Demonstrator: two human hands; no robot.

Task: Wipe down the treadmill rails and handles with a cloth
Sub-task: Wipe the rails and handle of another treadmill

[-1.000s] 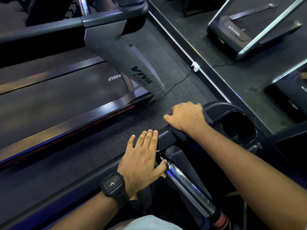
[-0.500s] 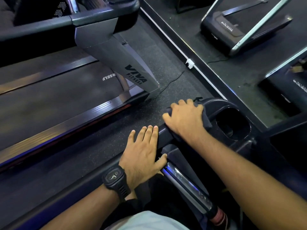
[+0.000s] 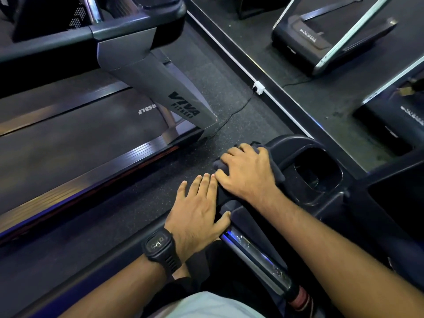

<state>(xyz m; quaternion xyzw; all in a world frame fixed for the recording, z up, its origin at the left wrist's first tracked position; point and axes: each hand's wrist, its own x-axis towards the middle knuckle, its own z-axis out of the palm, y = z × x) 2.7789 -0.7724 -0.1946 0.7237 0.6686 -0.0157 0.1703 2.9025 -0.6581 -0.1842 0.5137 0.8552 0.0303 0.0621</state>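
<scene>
A dark cloth (image 3: pixel 276 167) lies over the black side rail (image 3: pixel 128 255) of the treadmill, where the rail meets the console. My right hand (image 3: pixel 246 171) is on top of it with fingers curled around cloth and rail. My left hand (image 3: pixel 197 212), with a black watch at the wrist, rests flat on the rail just behind, fingers straight, fingertips touching the right hand. A chrome handle (image 3: pixel 254 255) with a red tip runs toward me below both hands.
A black cup holder (image 3: pixel 316 171) sits in the console just right of my right hand. Another treadmill with a grey upright marked VIVA FITNESS (image 3: pixel 165 88) stands to the left across a strip of speckled floor (image 3: pixel 220 92). More machines (image 3: pixel 321 42) stand at upper right.
My right hand with the cloth has slid back along the rail toward my left hand until they touch. The left hand has stayed flat in place.
</scene>
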